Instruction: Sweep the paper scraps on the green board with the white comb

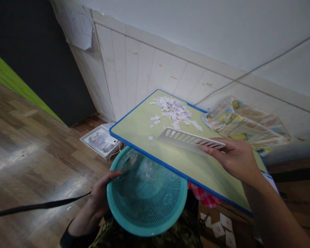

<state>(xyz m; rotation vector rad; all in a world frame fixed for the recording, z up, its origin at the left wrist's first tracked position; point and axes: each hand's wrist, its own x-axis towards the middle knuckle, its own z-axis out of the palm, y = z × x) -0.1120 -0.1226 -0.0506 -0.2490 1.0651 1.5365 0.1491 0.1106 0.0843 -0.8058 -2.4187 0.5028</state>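
My left hand (101, 193) grips the left rim of a teal plastic basket (147, 229), which sits below the table's front edge. Some whitish, translucent material (146, 170) shows inside the basket. In my right hand (235, 156) is a white slotted plastic piece (188, 139), held by its right end over the tabletop. The table (134, 129) has a pale green top with a blue edge. Torn white paper scraps (174, 110) are heaped near its far side, and a few lie apart from the heap, one small scrap (150, 137) left of the slotted piece.
A patterned cloth (245, 124) lies at the table's right back, against the white panelled wall (144, 65). An open white box (100, 140) with a cable is on the floor at left. Scissors (203, 222) and white cards (218, 229) lie below the table.
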